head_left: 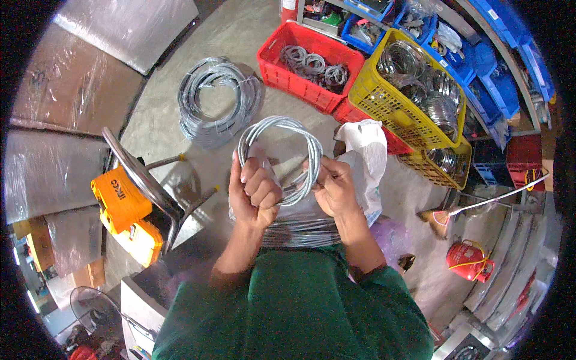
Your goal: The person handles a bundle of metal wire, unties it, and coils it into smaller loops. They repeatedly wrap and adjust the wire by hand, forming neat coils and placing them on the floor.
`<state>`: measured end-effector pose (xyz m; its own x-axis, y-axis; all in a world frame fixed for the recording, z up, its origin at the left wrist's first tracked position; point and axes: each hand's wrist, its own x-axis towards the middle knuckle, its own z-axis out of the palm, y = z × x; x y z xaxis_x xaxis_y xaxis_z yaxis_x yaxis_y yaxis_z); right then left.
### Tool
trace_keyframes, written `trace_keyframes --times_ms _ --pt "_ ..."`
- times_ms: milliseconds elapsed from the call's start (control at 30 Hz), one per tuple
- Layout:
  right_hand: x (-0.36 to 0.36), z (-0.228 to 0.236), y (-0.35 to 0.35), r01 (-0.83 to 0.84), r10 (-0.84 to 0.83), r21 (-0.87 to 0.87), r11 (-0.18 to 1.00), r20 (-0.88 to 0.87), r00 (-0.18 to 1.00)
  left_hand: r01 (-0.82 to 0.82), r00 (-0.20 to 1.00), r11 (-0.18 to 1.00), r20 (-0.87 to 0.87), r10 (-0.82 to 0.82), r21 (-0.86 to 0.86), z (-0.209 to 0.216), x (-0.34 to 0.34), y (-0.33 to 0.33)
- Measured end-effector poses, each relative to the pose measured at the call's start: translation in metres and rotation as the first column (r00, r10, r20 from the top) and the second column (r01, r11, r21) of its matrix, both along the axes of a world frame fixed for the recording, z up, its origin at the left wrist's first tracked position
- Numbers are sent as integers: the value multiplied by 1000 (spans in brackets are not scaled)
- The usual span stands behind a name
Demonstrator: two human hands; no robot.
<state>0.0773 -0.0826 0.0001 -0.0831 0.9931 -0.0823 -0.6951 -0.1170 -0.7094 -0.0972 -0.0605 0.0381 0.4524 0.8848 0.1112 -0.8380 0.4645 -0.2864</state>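
Orange cases (pixel 125 201) stood at the left of the frame, and a large coil of grey wire (pixel 187 111) lay on the floor (pixel 159 90) at upper left of centre. Mid-frame, the left hand (pixel 257 191) was clenched around the left side of a smaller loop of metal cable (pixel 312 159), while the right hand (pixel 336 185) gripped its right side between thumb and fingers. A yellow crate (pixel 384 102) of shiny coils filled the upper right, with a broom (pixel 441 221) and a red canister (pixel 465 261) below, towards the right edge.

Two hands (pixel 259 187) — one held coil (pixel 314 153) — one broom (pixel 441 221).
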Motion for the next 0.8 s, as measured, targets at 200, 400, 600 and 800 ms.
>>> trace_keyframes --times_ms 200,400,600,800 --pt "-1 5 -6 19 -19 -1 1000 -42 999 -17 968 1000 -252 22 22 -7 -3 -1" --pt "14 16 -5 -67 35 75 995 367 930 -45 868 993 -489 92 107 -20 -8 3" --pt "29 27 6 -174 206 -115 978 669 714 -61 828 998 -560 37 -23 -27 -5 8" --pt "25 23 19 -44 184 -317 947 427 885 -26 806 997 -592 -21 -70 -34 -5 11"
